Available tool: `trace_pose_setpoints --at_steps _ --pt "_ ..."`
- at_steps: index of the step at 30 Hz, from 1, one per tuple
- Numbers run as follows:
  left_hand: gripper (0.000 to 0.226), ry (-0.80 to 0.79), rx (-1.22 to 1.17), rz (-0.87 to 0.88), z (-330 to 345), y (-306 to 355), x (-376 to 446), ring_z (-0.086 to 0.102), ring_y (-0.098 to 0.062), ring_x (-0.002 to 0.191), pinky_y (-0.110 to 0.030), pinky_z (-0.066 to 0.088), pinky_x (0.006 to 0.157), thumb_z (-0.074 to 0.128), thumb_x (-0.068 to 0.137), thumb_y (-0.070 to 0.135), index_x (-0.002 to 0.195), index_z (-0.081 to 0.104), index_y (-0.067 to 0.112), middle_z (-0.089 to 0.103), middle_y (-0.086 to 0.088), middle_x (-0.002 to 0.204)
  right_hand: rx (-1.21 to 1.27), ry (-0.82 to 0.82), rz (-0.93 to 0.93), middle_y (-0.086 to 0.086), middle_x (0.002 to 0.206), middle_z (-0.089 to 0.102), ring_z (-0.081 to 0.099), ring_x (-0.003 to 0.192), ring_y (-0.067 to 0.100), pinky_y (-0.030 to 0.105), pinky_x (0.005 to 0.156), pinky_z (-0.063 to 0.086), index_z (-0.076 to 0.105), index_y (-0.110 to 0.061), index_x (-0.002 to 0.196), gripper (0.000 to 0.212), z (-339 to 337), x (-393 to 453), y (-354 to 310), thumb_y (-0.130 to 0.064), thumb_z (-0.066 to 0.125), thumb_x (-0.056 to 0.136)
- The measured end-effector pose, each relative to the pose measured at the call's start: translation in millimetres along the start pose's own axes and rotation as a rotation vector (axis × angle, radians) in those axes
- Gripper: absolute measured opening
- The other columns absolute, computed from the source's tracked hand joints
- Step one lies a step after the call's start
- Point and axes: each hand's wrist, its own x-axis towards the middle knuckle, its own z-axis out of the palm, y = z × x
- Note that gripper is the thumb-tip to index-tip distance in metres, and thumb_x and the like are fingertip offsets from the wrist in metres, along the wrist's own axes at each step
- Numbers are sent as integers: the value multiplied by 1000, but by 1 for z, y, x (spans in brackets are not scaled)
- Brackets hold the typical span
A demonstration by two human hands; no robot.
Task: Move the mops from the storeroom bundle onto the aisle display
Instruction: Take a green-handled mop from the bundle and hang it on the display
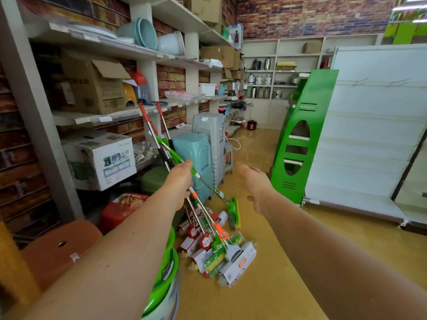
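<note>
Left hand (182, 181) grips one mop (196, 179) of several

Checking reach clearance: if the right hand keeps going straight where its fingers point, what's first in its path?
Probably the stacked grey plastic stools, just beyond the open right hand and its fingertips; depth is unclear from one view.

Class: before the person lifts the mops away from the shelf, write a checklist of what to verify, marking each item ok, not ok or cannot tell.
1. Left hand on the mop handles: ok, though finger grip is hidden.
2. Right hand free to help: ok, open, holding nothing.
3. Mop heads all gathered: not ok, one green mop head lies apart.
4. Handles clear of the stacked stools: cannot tell.
5. Floor path toward the green stand: ok.
</note>
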Motion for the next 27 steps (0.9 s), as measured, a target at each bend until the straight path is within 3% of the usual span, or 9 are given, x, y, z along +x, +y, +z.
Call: trace_pose_setpoints --at_steps 2,6,9,12,16,18,21,25,27 --pt "42 19 0 8 1 6 34 47 -23 98 -32 37 83 36 98 37 131 45 12 49 -2 87 -2 -14 -12 5 143 41 39 128 25 37 102 34 34 -16 141 54 11 36 -8 -35 48 92" --pt "43 48 26 17 11 18 92 48 -24 105 -34 37 83 36 99 35 136 40 13 49 -10 131 43 -68 -2 4 142 42 40 128 25 40 104 34 36 -17 140 55 29 101 -20 -36 53 90" --pt "43 68 39 14 27 25 126 50 -29 119 -37 39 89 36 99 32 137 40 12 47 -12 138 63 -101 31 4 141 43 39 128 25 42 107 33 37 -17 140 55 33 145 -25 -35 53 90" --pt "42 77 92 26 46 30 160 49 -29 119 -39 40 95 35 100 28 139 38 13 50 -10 132 67 -133 22 6 138 46 43 125 25 39 105 35 38 -16 139 54 31 191 -28 -33 54 90" --pt "41 123 16 -4 78 29 204 50 -18 84 -32 39 79 37 99 32 135 41 13 47 2 80 80 -204 17 5 131 51 48 122 28 46 107 37 44 -17 133 64 28 253 -29 -40 62 76" --pt "43 146 19 -7 97 26 225 48 -21 96 -34 39 86 39 98 33 137 39 16 52 0 92 82 -249 15 7 126 54 51 117 29 50 106 39 50 -15 125 69 22 291 -25 -45 63 64" --pt "43 201 -2 -4 127 27 257 49 -24 112 -36 38 95 41 98 32 138 39 18 50 -8 127 34 -283 -3 5 130 54 51 119 28 47 105 40 48 -16 131 57 6 340 -27 -38 60 80" --pt "41 251 -19 -15 166 30 291 49 -21 102 -34 38 89 42 97 31 135 42 17 48 -4 112 -75 -302 -8 5 113 58 53 111 25 41 102 42 52 -14 129 47 -16 401 -31 -35 57 87" --pt "40 280 -27 -14 179 29 307 50 -20 101 -34 39 89 42 97 30 135 43 18 49 -4 112 -100 -329 -30 3 95 57 53 96 22 35 89 45 53 -15 125 43 -20 426 -35 -35 56 87"
